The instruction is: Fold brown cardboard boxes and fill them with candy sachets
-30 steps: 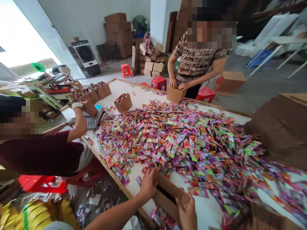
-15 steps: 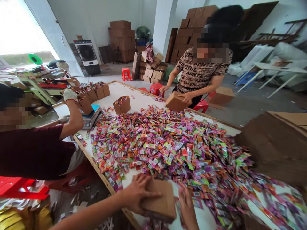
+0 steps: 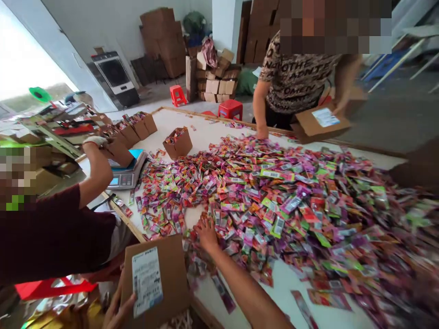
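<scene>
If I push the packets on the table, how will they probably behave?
The packets are small and flat, so each is probably light. Some look shiny, so they may slip over one another. They lie loosely heaped, so a push would likely spread them rather than shift them as one.

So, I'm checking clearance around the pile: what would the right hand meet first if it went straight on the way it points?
Probably printed sachets: the right hand points forward and left toward a bare patch of white tabletop, with sachets just beyond. Depth is unclear; it may be touching some.
</scene>
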### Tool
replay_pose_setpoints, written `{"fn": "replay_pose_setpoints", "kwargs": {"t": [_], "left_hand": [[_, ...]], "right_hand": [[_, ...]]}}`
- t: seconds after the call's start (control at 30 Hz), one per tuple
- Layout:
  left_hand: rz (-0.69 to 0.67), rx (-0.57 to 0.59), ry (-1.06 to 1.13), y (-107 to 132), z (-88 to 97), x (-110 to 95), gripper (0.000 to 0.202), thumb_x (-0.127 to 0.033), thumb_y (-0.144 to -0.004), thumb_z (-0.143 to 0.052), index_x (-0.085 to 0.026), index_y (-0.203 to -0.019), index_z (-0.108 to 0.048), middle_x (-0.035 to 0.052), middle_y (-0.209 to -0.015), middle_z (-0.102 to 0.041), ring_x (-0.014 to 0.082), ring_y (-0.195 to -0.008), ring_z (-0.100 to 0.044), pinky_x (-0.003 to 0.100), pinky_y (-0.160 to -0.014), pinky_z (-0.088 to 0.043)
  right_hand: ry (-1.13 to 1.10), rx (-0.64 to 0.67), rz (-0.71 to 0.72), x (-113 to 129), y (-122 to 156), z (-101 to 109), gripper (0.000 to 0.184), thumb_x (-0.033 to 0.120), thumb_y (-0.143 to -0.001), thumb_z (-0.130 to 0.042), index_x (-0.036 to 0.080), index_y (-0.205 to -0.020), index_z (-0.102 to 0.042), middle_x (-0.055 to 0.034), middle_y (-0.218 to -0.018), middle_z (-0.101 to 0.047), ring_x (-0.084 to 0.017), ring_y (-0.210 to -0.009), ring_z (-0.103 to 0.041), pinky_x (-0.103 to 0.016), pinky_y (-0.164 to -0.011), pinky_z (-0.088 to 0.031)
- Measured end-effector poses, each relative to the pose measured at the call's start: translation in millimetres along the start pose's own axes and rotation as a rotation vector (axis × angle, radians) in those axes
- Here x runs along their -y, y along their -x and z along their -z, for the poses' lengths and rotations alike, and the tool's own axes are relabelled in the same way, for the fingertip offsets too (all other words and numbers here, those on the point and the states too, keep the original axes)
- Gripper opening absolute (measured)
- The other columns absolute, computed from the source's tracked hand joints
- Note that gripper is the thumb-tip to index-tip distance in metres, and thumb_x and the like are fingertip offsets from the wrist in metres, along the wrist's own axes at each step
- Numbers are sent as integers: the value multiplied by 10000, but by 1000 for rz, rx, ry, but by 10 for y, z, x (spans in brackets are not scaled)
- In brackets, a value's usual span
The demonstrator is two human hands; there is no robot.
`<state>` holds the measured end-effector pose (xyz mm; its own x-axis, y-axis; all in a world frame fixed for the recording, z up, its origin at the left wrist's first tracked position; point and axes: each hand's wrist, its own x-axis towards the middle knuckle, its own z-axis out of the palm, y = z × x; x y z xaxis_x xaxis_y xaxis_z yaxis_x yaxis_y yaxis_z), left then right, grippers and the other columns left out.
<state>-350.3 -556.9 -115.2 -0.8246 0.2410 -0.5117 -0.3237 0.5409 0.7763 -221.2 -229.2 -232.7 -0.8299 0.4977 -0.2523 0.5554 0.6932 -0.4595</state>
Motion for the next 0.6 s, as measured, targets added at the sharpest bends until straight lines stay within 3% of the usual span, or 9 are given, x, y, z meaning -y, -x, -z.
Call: {"fn": "replay_pose_setpoints", "kwargs": {"t": [0.1,0.2,0.23,0.3,0.37,0.43,0.47,0.5,0.6], "left_hand": [[128,147,52,-270,-232,-213,930,-566,-507,-844,-228,-1325,-560,65,-1144,-745,393,-1192,-608,477,-951,-562],[171,373,78,-491,-572,-333,883,-466,-550,-865,-191,-1328,-551,72,-1028,-776,353,-996,-708,400,-793,-608],[189,430,71,-539,-700,-347,885,-439,-569,-864,-185,-1347,-528,70,-995,-781,336,-938,-725,378,-747,-609],[213,505,43,-599,-954,-338,895,-411,-601,-855,-158,-1377,-486,72,-927,-785,311,-854,-738,346,-680,-601],[212,559,10,-623,-1189,-294,893,-415,-629,-839,-142,-1391,-463,76,-895,-785,304,-822,-740,335,-646,-595],[207,609,-16,-618,-1403,-236,879,-434,-639,-827,-147,-1388,-468,81,-922,-784,311,-840,-739,342,-640,-597],[206,634,-23,-607,-1502,-209,870,-441,-641,-824,-152,-1383,-475,82,-954,-782,314,-866,-736,348,-657,-603],[208,651,-26,-591,-1594,-185,861,-445,-636,-826,-155,-1373,-487,83,-983,-779,317,-892,-733,356,-683,-608],[214,674,7,-538,-1806,-142,822,-465,-647,-809,-130,-1337,-512,104,-1026,-769,328,-928,-725,372,-716,-616]], "right_hand": [[-53,40,-53,-212,862,-145,613,360,-786,-681,308,-1377,-528,-93,-1506,-438,-362,-1425,-275,-557,-1163,-137],[-136,38,-161,-468,1732,-123,655,279,-792,-638,322,-1427,-488,-105,-1453,-497,-355,-1374,-369,-532,-1140,-239],[-164,-25,-180,-573,2010,-100,642,272,-802,-620,338,-1427,-488,-91,-1463,-488,-339,-1373,-376,-518,-1143,-249],[-216,-284,-275,-806,2515,-52,563,311,-841,-578,337,-1400,-516,-67,-1501,-437,-311,-1380,-368,-495,-1150,-259],[-272,-673,-579,-1017,2846,-26,553,450,-879,-507,265,-1400,-508,-107,-1521,-380,-334,-1404,-315,-541,-1148,-240],[-423,-930,-966,-1109,2869,-47,738,617,-870,-390,148,-1438,-428,-199,-1526,-316,-408,-1431,-209,-642,-1135,-154],[-528,-957,-1084,-1082,2750,-79,808,664,-859,-329,112,-1445,-399,-228,-1517,-312,-432,-1433,-179,-668,-1125,-127],[-657,-905,-1115,-1002,2558,-127,834,678,-861,-266,97,-1449,-384,-240,-1500,-336,-437,-1430,-180,-671,-1122,-122],[-852,-675,-806,-543,1804,-304,652,633,-896,-266,224,-1297,-576,-125,-1242,-625,-326,-1259,-485,-482,-1056,-384]]}}
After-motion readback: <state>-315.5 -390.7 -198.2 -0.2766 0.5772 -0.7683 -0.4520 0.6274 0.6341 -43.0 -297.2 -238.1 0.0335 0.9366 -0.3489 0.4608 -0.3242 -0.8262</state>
